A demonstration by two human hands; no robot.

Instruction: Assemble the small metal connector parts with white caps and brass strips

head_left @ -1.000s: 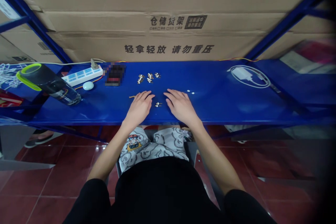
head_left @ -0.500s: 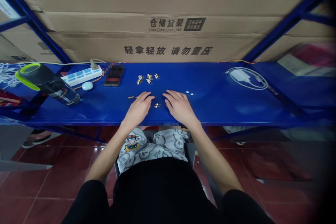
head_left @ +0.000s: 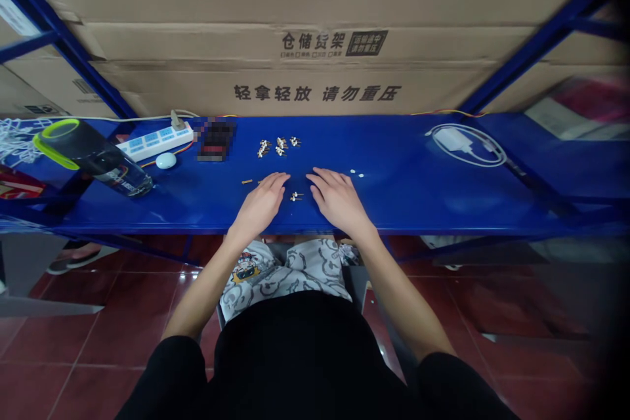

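Small white pieces with thin brass-coloured pins (head_left: 296, 196) lie on the blue shelf (head_left: 394, 200), near its front edge, in the gap between the two hands and apart from both. Left hand (head_left: 262, 200): palm down, fingers extended with a slight bend, thumb out toward the gap; nothing seen in its grasp, though from where I stand I cannot tell what may be under the palm. Right hand (head_left: 339, 198): same attitude, fingers loosely stretched and pointing inward, thumb set off from them; no held object visible, underside likewise hidden. A loose brass-coloured pin (head_left: 247, 182) lies just beside the left fingers; two white bits (head_left: 361, 176) lie near the right hand, on its outer side. Farther back, toward the cardboard, three groups of similar pinned pieces: left group (head_left: 263, 147), middle group (head_left: 281, 146), right group (head_left: 295, 142), this last the smallest. Left of these, a dark object, obscured by pixelation (head_left: 215, 143); then a white power strip (head_left: 158, 142) with a plug in it, a pale oval object (head_left: 166, 161) in front, and a tilted bottle (head_left: 111, 161) with a yellow-green loop. Well to the right, a white charger (head_left: 455, 140) with its cable coiled around it. Printed cardboard (head_left: 315, 72) stands behind.
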